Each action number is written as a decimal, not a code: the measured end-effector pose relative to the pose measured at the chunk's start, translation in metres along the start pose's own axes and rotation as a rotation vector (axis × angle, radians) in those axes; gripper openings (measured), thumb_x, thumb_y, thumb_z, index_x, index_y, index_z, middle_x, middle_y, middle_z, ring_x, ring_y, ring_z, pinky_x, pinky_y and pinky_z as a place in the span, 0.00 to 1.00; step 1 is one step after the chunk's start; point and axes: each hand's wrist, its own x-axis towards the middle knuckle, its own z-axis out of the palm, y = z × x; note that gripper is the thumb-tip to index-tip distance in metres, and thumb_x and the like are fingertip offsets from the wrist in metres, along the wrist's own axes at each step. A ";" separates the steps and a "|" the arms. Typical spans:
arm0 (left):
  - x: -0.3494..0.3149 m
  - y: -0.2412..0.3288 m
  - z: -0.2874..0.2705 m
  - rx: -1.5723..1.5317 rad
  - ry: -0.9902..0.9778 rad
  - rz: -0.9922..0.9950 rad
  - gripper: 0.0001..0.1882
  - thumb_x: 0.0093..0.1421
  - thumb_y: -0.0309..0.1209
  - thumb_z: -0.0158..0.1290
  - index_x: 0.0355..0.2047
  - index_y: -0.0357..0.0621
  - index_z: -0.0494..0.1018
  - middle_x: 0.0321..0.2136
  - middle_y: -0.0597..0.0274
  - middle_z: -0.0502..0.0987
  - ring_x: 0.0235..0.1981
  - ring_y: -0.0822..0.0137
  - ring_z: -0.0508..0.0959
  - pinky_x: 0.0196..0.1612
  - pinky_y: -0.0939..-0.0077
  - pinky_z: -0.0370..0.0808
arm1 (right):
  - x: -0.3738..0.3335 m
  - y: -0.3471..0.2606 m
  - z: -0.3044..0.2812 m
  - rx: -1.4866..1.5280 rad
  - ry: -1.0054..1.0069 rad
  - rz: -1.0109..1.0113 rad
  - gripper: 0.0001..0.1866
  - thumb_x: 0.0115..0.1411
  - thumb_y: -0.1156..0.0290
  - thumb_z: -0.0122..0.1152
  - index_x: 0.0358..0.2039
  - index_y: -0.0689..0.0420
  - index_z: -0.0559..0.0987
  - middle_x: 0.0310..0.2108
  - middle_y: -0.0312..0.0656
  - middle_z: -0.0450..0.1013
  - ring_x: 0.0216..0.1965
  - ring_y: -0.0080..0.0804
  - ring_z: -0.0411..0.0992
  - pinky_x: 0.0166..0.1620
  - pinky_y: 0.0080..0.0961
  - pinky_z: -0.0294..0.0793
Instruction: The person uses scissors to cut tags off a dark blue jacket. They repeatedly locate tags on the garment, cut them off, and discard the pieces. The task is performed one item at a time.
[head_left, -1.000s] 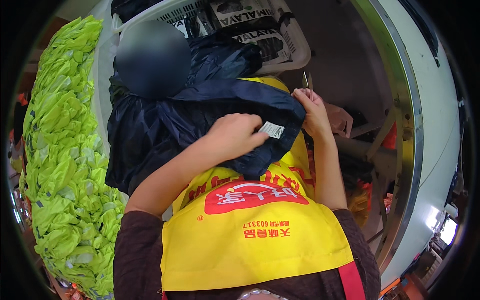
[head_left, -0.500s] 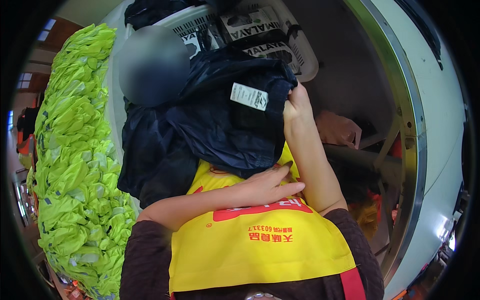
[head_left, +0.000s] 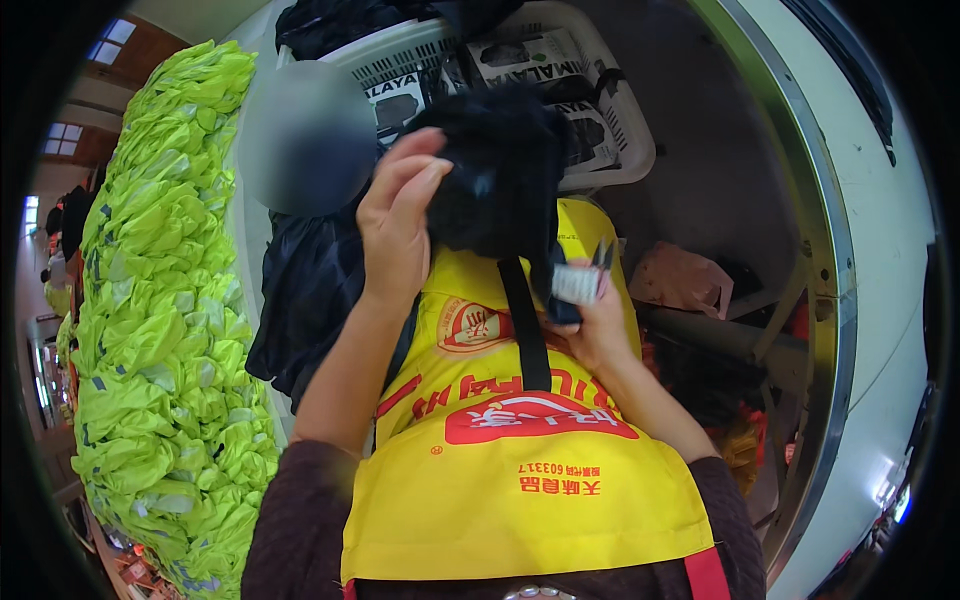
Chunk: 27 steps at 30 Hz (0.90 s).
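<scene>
A dark navy garment (head_left: 497, 175), blurred by motion, is bunched up in front of me, and a black strap (head_left: 525, 335) hangs from it over my lap. My left hand (head_left: 398, 215) is raised at its left side, thumb and fingers pinched at the fabric's edge. Lower down on the right, my right hand (head_left: 602, 325) is closed on the garment's edge beside a white label (head_left: 577, 284). Thin dark pointed tips (head_left: 603, 253), like those of thread snips, stick up by its fingers; the rest of that tool is hidden.
More dark fabric (head_left: 310, 290) lies to the left, beside a long heap of neon yellow-green garments (head_left: 165, 330). A white plastic basket (head_left: 628, 150) with packaged goods stands ahead. At right are a metal-edged table (head_left: 825, 260) and a pinkish bag (head_left: 682, 280) beneath it. I wear a yellow apron (head_left: 520, 520).
The spread garment has been gathered up and swung. My left hand has gone from my lap up to the left; my right hand has come down toward me with the labelled edge.
</scene>
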 end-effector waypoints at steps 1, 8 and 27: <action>0.001 -0.001 0.003 -0.152 -0.018 -0.173 0.06 0.59 0.25 0.47 0.35 0.40 0.73 0.37 0.60 0.74 0.41 0.71 0.72 0.46 0.78 0.68 | -0.005 0.005 -0.002 0.086 -0.091 0.062 0.13 0.57 0.73 0.56 0.42 0.55 0.66 0.31 0.37 0.72 0.21 0.16 0.69 0.15 0.09 0.62; -0.065 -0.008 0.018 0.569 -0.291 -0.354 0.16 0.51 0.24 0.57 0.40 0.38 0.67 0.28 0.68 0.68 0.29 0.78 0.69 0.34 0.86 0.67 | -0.009 0.005 0.026 0.150 0.025 0.048 0.11 0.58 0.73 0.56 0.40 0.54 0.66 0.31 0.34 0.71 0.22 0.15 0.67 0.18 0.09 0.62; -0.015 0.020 -0.019 -0.335 0.307 -0.533 0.07 0.61 0.35 0.49 0.32 0.45 0.71 0.28 0.64 0.76 0.28 0.70 0.76 0.33 0.78 0.72 | 0.084 -0.019 0.017 -0.683 -0.116 -0.540 0.10 0.49 0.76 0.57 0.33 0.64 0.73 0.26 0.40 0.71 0.27 0.24 0.68 0.32 0.21 0.68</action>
